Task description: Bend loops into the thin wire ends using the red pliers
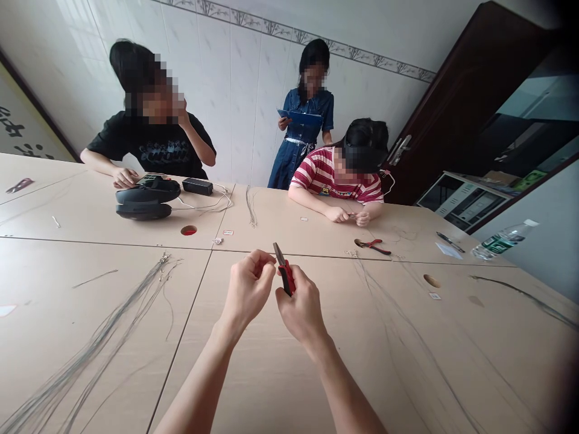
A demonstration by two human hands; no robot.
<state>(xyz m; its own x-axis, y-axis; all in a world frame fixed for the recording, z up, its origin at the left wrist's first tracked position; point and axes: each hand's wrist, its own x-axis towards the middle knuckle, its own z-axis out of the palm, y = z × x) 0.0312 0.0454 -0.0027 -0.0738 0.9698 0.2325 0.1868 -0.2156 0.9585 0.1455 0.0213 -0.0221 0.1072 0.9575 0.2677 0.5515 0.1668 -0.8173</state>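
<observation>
My right hand is wrapped round red-and-black-handled pliers, their dark jaws pointing up and away from me. Close beside the jaws, my left hand is closed in a pinch; what its fingers hold is too small to make out. Both hands are over the middle of the table. To the left lies a bundle of long thin wires with small metal pieces at its far end. On the right, another spread of thin wires runs toward the near edge.
Across the table sit a person in black and a person in stripes; another person stands behind. A dark headset-like device, black box, second pliers, water bottle and pen lie about.
</observation>
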